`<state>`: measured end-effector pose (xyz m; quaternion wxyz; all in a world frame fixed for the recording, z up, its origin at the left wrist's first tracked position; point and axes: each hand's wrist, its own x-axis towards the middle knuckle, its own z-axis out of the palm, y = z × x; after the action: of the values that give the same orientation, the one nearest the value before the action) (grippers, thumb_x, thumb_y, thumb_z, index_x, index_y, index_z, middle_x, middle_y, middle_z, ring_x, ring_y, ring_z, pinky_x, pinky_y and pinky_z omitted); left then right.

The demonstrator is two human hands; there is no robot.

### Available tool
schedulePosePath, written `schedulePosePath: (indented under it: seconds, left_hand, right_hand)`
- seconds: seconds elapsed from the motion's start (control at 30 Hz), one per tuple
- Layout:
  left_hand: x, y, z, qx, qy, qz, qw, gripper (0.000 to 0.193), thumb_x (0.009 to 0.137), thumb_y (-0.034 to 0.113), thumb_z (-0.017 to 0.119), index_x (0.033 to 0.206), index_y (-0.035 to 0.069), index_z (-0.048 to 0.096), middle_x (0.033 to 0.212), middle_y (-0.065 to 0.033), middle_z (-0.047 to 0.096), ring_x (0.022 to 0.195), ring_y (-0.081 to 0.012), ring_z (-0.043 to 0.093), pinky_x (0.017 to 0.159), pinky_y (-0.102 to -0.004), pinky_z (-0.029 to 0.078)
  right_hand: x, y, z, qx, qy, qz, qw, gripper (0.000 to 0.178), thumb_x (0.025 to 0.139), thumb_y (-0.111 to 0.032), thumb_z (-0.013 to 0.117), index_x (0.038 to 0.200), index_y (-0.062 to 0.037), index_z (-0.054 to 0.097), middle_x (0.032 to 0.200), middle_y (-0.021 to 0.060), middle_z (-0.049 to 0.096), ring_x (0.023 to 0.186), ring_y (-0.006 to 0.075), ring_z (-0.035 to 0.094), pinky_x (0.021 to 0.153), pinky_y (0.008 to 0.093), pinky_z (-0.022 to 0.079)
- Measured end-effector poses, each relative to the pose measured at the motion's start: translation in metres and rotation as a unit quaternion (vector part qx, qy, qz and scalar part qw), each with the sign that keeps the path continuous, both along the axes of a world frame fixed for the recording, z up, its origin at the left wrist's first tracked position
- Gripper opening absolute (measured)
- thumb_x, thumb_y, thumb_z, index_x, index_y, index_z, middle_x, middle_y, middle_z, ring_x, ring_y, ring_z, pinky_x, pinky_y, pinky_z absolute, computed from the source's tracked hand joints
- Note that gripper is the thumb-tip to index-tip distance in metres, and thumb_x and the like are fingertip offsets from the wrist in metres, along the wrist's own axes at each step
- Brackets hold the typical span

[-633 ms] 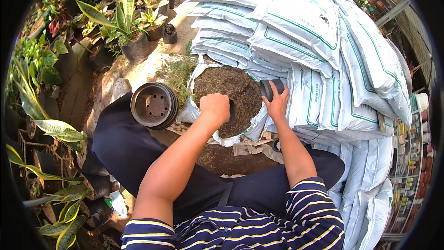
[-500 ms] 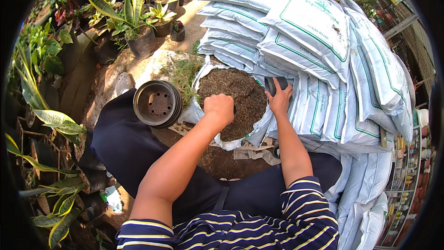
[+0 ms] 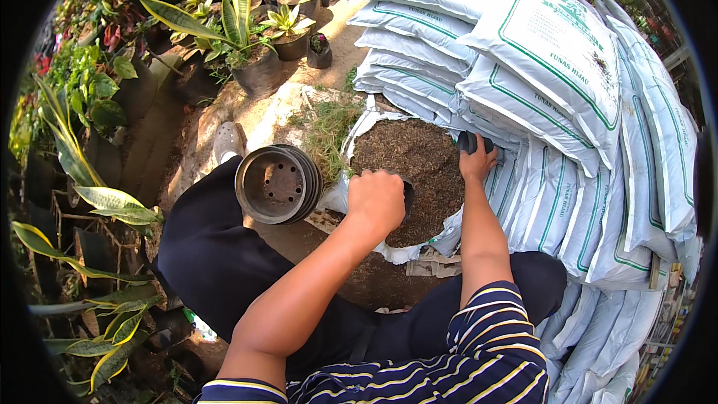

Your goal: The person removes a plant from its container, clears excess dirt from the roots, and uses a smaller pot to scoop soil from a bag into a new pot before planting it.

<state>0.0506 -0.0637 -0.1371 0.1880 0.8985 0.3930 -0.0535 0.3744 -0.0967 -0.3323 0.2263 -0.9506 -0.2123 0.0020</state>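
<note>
An opened white sack (image 3: 348, 193) full of loose brown potting soil (image 3: 411, 151) stands between my knees. My left hand (image 3: 376, 198) is closed in a fist over the soil's near left side. A dark curved tool (image 3: 408, 199), partly hidden, shows beside that fist; its full shape cannot be made out. At the sack's right rim, my right hand (image 3: 479, 161) grips a small black pot (image 3: 467, 141), mostly covered by the fingers. Left of the sack is a stack of round black plastic pots (image 3: 275, 183), with drainage holes in the top one.
White filled sacks (image 3: 538, 45) are piled high at the right and far right. Potted snake plants (image 3: 258, 67) and other greenery line the left and back. Grass (image 3: 333, 131) lies against the sack, and a clog (image 3: 227, 141) shows beyond my left knee.
The whole view has shifted, so most things sit farther right. My left hand remains over the soil, with more of the dark tool showing. My right hand still holds the small pot at the rim.
</note>
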Motion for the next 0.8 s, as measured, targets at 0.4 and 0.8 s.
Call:
schedulePosePath:
  seconds: [0.4, 0.8]
  left_hand:
    - [0.012, 0.002, 0.009, -0.032, 0.028, 0.007, 0.999, 0.039, 0.091, 0.038, 0.073, 0.097, 0.0, 0.078, 0.105, -0.0186, 0.076, 0.102, -0.0374, 0.074, 0.088, -0.0467, 0.059]
    - [0.006, -0.004, 0.01, -0.023, 0.037, -0.002, 0.999, 0.036, 0.092, 0.038, 0.073, 0.101, 0.003, 0.079, 0.106, -0.0177, 0.077, 0.103, -0.0344, 0.075, 0.089, -0.0446, 0.059]
  right_hand:
    - [-0.063, 0.034, 0.046, -0.103, -0.023, 0.245, 0.964, 0.077, 0.072, -0.006, 0.086, 0.141, -0.025, 0.057, 0.16, 0.0161, 0.028, 0.144, 0.0448, 0.033, 0.109, 0.0505, 0.051]
    - [-0.12, -0.024, 0.079, -0.094, -0.023, 0.3, 0.949, 0.083, 0.07, -0.005, 0.089, 0.143, -0.0247, 0.054, 0.161, 0.0146, 0.027, 0.146, 0.0429, 0.031, 0.108, 0.0518, 0.053]
